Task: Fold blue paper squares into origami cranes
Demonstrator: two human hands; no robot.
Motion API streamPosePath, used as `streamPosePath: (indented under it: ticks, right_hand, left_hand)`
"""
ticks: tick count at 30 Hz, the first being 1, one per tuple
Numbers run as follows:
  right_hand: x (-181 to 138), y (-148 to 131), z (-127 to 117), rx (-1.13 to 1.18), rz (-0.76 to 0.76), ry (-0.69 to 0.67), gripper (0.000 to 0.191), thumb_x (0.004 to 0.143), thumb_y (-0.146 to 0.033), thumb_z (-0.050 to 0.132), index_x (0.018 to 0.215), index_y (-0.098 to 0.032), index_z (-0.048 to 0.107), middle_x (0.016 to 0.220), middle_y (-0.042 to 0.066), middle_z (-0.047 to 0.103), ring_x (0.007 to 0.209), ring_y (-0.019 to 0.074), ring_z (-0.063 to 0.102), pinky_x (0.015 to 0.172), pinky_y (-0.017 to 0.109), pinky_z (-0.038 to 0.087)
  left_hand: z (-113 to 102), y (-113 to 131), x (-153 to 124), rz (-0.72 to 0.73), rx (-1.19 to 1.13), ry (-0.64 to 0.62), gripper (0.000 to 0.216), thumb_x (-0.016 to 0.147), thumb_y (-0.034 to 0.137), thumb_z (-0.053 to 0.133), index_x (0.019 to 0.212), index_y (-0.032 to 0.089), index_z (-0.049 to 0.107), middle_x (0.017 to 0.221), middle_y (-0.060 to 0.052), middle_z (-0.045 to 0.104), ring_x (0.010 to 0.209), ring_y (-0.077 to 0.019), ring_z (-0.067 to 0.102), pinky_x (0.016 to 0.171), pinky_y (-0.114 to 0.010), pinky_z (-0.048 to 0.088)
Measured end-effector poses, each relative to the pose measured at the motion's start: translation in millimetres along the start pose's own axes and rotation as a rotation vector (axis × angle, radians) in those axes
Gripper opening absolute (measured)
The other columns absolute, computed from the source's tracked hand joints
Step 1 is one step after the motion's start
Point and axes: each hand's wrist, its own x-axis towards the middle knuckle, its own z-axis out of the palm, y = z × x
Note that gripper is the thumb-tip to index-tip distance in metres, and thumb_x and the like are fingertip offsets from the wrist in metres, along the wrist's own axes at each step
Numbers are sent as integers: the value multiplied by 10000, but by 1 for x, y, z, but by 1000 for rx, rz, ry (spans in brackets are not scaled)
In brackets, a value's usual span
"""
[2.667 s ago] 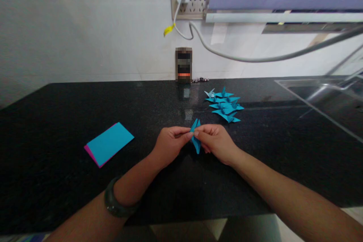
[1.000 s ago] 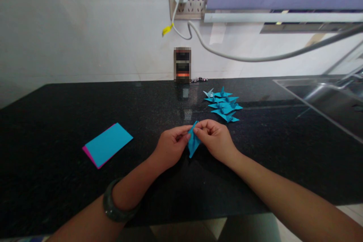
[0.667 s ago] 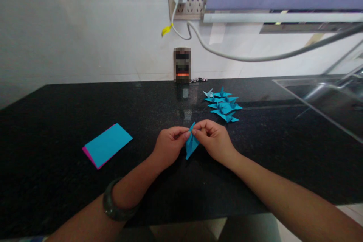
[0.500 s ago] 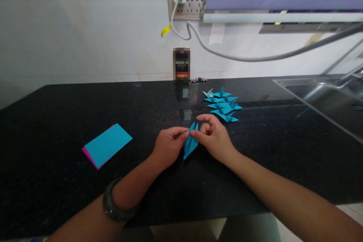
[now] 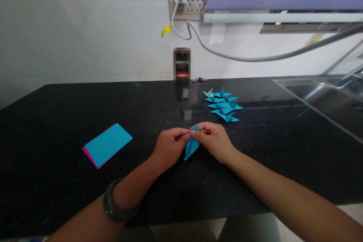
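Observation:
A small folded blue paper piece (image 5: 191,146) hangs between both hands, just above the black counter (image 5: 56,121), its lower tip pointing down-left. My left hand (image 5: 169,147) pinches its upper left edge with thumb and forefinger. My right hand (image 5: 214,140) pinches the top right, fingers curled close together. A dark bangle (image 5: 113,206) sits on my left wrist. Several finished blue folded paper figures (image 5: 222,105) lie in a cluster beyond my right hand.
A stack of flat paper sheets (image 5: 107,144), blue on top with pink beneath, lies to the left. A small dark box (image 5: 182,65) stands against the wall under a socket strip (image 5: 187,3) with a cable. A steel sink (image 5: 326,96) is at right.
The paper piece has tilted so its lower tip swings left. My right fingers briefly lifted apart, then closed back on the paper's top. My left hand stayed pinched on it.

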Motion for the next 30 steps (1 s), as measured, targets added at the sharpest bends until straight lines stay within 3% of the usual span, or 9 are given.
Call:
streamPosePath:
  ticks: [5,11,15,19,23,30]
  right_hand:
    - [0,-5,2,43,44,35,284,578,-390,727,686,-139,648,451,-60,489,386,37,333,374,197,212]
    - [-1,-4,4,70,72,39,284,565,-374,738,669,-135,623,450,-62,491,376,35,343,369,188,222]
    - [-1,-4,4,38,51,53,269,631,-390,680,601,-138,592,442,-55,478,387,42,351,378,190,242]
    - [-1,-5,3,17,41,37,302,708,-436,606,624,-146,601,455,-46,485,391,51,354,376,198,254]
    - [-1,-3,2,47,31,0,307,657,-444,670,623,-154,573,468,-59,473,393,45,352,381,193,252]
    - [-1,4,0,-15,-87,57,288,666,-419,678,613,-149,592,502,-37,495,458,66,386,449,209,320]
  left_hand:
    - [1,-1,-1,11,-13,-12,169,765,284,589,797,177,714,738,-19,726,664,-154,646,610,-237,497]
    - [1,-2,-2,19,22,-20,187,770,301,580,792,176,717,710,-20,716,640,-153,633,578,-234,480]
    - [1,-1,-2,19,14,-31,185,768,294,576,779,174,716,703,-17,712,625,-147,626,572,-231,477]
    - [1,3,-2,-12,-40,-20,151,740,271,598,744,171,711,693,-14,713,619,-147,628,574,-231,484]
    - [1,2,-1,-71,-106,-5,160,726,290,612,733,156,700,650,-14,695,585,-142,610,547,-235,474]
    - [4,-1,0,-195,-382,-113,159,649,248,681,758,135,658,681,-11,682,587,-116,595,574,-234,455]
